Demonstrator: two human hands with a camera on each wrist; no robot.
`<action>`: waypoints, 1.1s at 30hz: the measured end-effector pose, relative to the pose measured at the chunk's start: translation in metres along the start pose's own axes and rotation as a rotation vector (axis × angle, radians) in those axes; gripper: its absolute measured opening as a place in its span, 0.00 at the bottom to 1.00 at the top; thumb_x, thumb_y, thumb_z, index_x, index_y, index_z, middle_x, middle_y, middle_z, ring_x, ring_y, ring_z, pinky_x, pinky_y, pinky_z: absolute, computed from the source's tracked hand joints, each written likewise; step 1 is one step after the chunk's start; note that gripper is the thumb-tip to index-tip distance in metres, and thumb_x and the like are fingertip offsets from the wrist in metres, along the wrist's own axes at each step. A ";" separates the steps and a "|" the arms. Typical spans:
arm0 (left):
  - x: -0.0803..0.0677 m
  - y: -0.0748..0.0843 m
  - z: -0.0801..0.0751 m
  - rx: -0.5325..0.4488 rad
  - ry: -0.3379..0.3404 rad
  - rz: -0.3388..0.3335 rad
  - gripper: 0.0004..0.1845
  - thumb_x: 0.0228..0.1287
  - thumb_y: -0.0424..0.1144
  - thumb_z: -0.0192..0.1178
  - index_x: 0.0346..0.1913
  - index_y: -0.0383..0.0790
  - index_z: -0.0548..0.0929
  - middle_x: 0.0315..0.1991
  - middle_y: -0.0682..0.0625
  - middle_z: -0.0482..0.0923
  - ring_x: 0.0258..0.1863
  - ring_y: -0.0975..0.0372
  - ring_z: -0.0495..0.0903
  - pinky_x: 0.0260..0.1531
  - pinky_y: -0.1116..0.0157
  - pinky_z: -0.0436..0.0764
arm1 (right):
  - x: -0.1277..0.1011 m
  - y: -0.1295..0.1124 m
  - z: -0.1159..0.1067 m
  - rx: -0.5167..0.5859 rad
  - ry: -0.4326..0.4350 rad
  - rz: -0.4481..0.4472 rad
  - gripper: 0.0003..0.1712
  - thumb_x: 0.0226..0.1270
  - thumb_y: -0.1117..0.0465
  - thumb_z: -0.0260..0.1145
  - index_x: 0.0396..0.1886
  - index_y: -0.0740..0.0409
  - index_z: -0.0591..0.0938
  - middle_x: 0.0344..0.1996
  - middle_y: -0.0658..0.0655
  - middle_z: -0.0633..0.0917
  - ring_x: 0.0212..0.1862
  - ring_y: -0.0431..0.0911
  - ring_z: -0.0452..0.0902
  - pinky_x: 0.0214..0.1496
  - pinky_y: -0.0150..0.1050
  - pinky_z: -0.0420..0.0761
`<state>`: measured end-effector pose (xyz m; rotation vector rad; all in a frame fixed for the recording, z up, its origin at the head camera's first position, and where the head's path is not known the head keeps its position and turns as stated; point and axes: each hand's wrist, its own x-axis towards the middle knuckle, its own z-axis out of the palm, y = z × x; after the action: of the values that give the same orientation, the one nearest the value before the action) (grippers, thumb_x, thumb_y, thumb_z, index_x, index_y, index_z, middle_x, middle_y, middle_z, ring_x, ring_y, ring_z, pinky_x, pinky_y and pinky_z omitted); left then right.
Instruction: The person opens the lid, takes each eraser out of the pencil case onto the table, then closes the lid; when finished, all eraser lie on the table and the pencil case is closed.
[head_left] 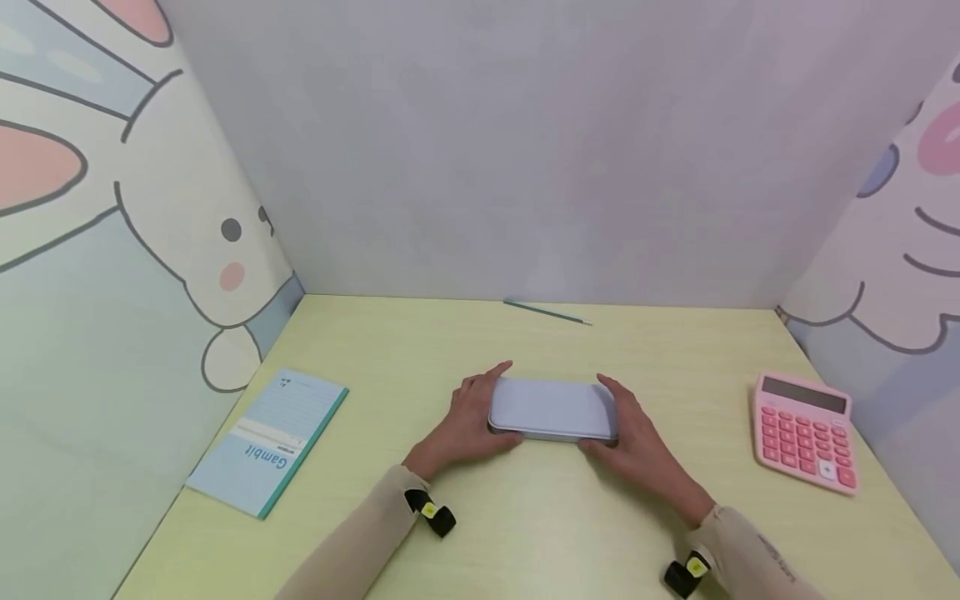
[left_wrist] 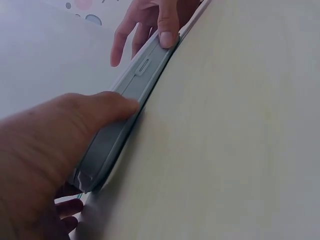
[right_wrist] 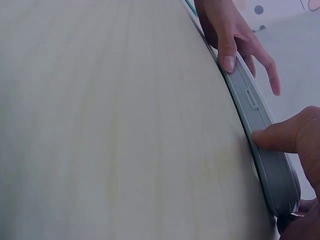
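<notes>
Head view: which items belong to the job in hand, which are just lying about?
In the job:
- pale grey case, held at both ends
- left grip
- right grip

Apparently just lying about, untouched:
- notebook
- pink calculator
- thin pen or pencil

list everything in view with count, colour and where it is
Table: 1, pale yellow, across the lower view
Case: 1, pale lilac lid, grey sides, mid-table
Notepad: 1, pale blue, table's left side
Calculator: 1, pink, table's right side
Pencil or pen: 1, dark green, near table's far edge
Back wall: 1, pale grey, behind the table
Side walls: 2, pale, cartoon-printed, left and right
Sleeves: 2, beige, lower edge
Wrist cameras: 2, black and yellow, on the sleeves
Hands: 2, bare, one gripping each case end
</notes>
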<state>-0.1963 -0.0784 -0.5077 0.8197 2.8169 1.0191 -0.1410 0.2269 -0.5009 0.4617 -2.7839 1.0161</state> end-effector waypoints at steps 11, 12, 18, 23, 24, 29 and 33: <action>0.002 0.018 0.014 0.078 0.163 -0.056 0.60 0.49 0.62 0.79 0.84 0.50 0.60 0.69 0.41 0.76 0.70 0.44 0.73 0.65 0.43 0.74 | 0.008 -0.010 0.016 0.043 0.070 0.061 0.60 0.54 0.56 0.86 0.81 0.60 0.62 0.75 0.68 0.68 0.72 0.64 0.67 0.71 0.64 0.71; 0.003 0.019 0.015 0.088 0.171 -0.067 0.60 0.48 0.63 0.79 0.83 0.50 0.61 0.68 0.42 0.77 0.69 0.45 0.74 0.65 0.44 0.74 | 0.009 -0.011 0.017 0.043 0.078 0.065 0.59 0.54 0.56 0.86 0.80 0.61 0.62 0.74 0.68 0.69 0.71 0.64 0.68 0.70 0.64 0.72; 0.006 0.024 0.020 0.164 0.229 -0.108 0.57 0.43 0.65 0.80 0.75 0.50 0.65 0.63 0.46 0.79 0.65 0.50 0.77 0.63 0.50 0.77 | 0.013 -0.017 0.021 0.021 0.140 0.097 0.55 0.50 0.56 0.88 0.73 0.63 0.68 0.68 0.68 0.75 0.65 0.63 0.73 0.64 0.61 0.75; 0.010 0.025 0.020 0.160 0.252 -0.103 0.56 0.43 0.66 0.81 0.74 0.48 0.65 0.63 0.45 0.78 0.64 0.49 0.78 0.66 0.49 0.77 | 0.017 -0.018 0.023 0.010 0.199 0.083 0.54 0.45 0.55 0.90 0.68 0.65 0.70 0.63 0.69 0.78 0.61 0.64 0.75 0.62 0.59 0.76; 0.010 0.024 0.020 0.146 0.248 -0.101 0.57 0.43 0.65 0.81 0.74 0.48 0.65 0.64 0.45 0.78 0.64 0.49 0.77 0.66 0.48 0.77 | 0.017 -0.018 0.023 0.010 0.202 0.078 0.54 0.45 0.55 0.90 0.68 0.65 0.70 0.63 0.69 0.78 0.61 0.64 0.75 0.62 0.59 0.76; 0.008 0.016 0.010 0.036 0.160 -0.072 0.63 0.47 0.62 0.82 0.82 0.51 0.56 0.68 0.43 0.76 0.68 0.47 0.75 0.69 0.47 0.76 | 0.018 -0.012 0.014 0.021 0.121 0.084 0.61 0.47 0.51 0.91 0.76 0.61 0.66 0.68 0.69 0.75 0.65 0.63 0.73 0.65 0.61 0.75; 0.002 0.000 -0.003 -0.101 0.054 -0.025 0.66 0.53 0.56 0.81 0.87 0.57 0.46 0.70 0.43 0.74 0.69 0.50 0.75 0.71 0.47 0.76 | 0.017 -0.005 -0.002 0.070 0.007 0.129 0.67 0.50 0.46 0.90 0.83 0.52 0.59 0.72 0.66 0.74 0.69 0.62 0.75 0.69 0.63 0.75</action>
<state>-0.1985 -0.0790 -0.5050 0.7556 2.7846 1.1860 -0.1556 0.2211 -0.4923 0.2888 -2.8105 1.1429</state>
